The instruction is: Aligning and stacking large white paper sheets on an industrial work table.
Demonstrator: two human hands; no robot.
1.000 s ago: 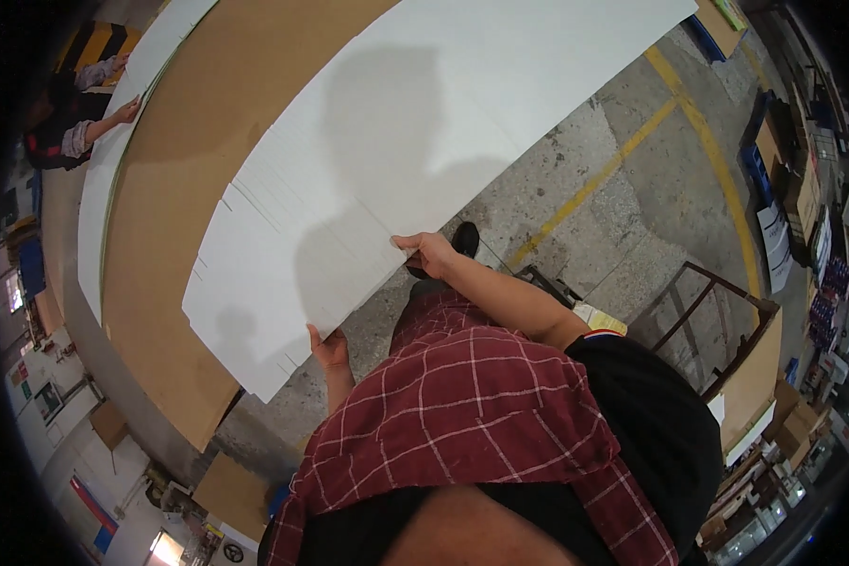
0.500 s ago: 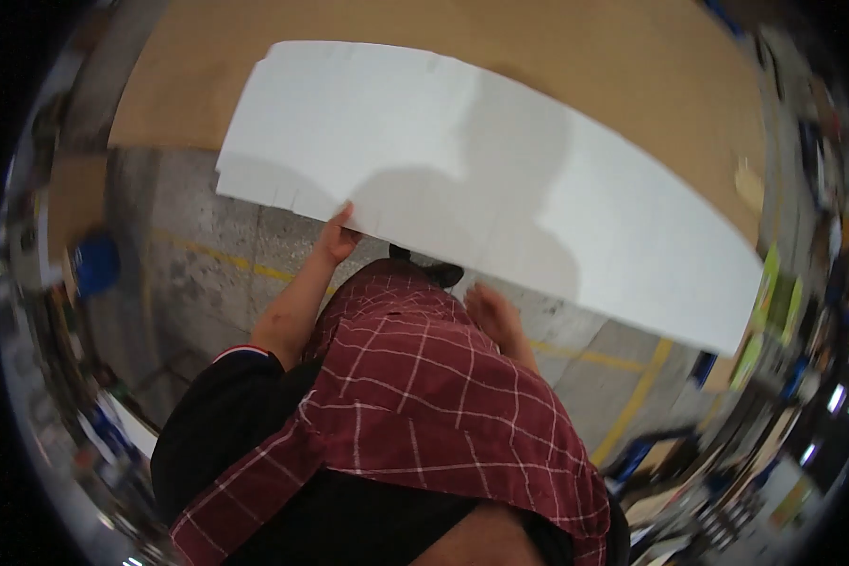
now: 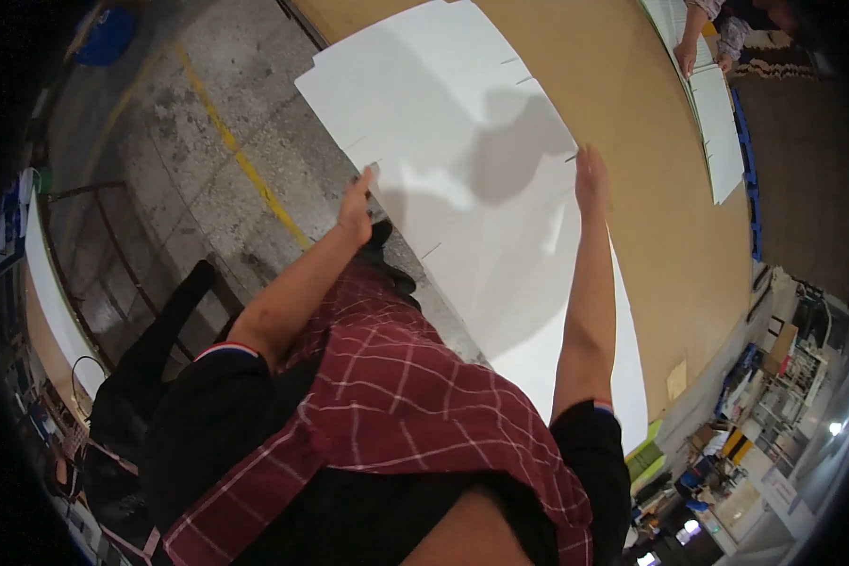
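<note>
A long white cardboard sheet (image 3: pixel 481 217) with short slits along its edges stretches diagonally before me, over a brown board. At its near left edge my left hand (image 3: pixel 357 209) is closed, thumb by the upper face and some fingers hidden. My right arm reaches across the sheet. My right hand (image 3: pixel 590 184) is at the opposite long edge beside a slit, its fingers close together and slightly blurred; it appears to hold that edge. Part of the sheet's near end is hidden behind my right arm and the checked apron (image 3: pixel 406 396).
The brown board (image 3: pixel 670 283) spreads beneath and beyond the sheet. At the far right another person's hands (image 3: pixel 686 58) touch pale slitted sheets (image 3: pixel 717 132). A dark chair (image 3: pixel 160 330) stands close on my left. Yellow lines (image 3: pixel 236 141) mark the concrete floor.
The view has swung right, so the sheet now runs diagonally. My right hand has moved from beside the apron to the sheet's far edge. My left hand stays at the near edge.
</note>
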